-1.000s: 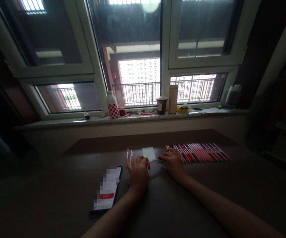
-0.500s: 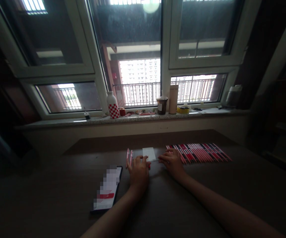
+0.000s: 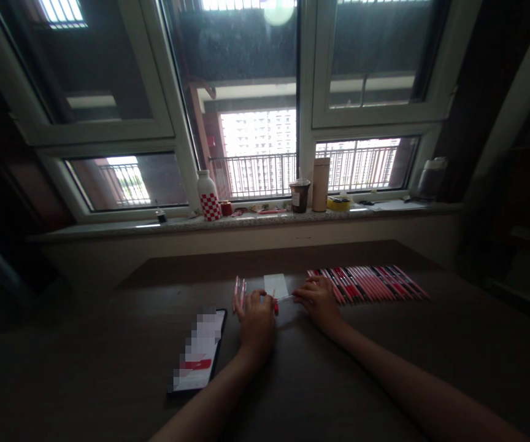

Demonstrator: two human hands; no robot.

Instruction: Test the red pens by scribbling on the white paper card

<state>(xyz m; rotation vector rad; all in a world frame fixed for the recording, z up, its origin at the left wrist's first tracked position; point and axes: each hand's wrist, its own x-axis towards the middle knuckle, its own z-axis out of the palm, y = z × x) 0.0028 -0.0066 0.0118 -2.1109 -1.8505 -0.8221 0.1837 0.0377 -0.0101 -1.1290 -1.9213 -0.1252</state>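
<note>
My left hand (image 3: 256,320) rests on the dark table (image 3: 320,380), fingers curled round the red end of a thin pen (image 3: 281,299). My right hand (image 3: 319,301) pinches the pen's other, clear end. Both hands hold it level, just in front of a small white card (image 3: 276,285). Two pink pens (image 3: 239,291) lie side by side just left of my left hand. A long row of red and pink pens (image 3: 370,281) is laid out to the right of my right hand.
A phone (image 3: 198,351) with a lit screen lies at the left, near my left forearm. On the stone windowsill (image 3: 108,228) stand a checked bottle (image 3: 208,195), a drink cup (image 3: 299,195), a tall flask (image 3: 320,183) and a yellow tape roll (image 3: 338,202).
The hands have barely shifted. The pen between them shows slightly more now, with the left fingers a little further from the right.
</note>
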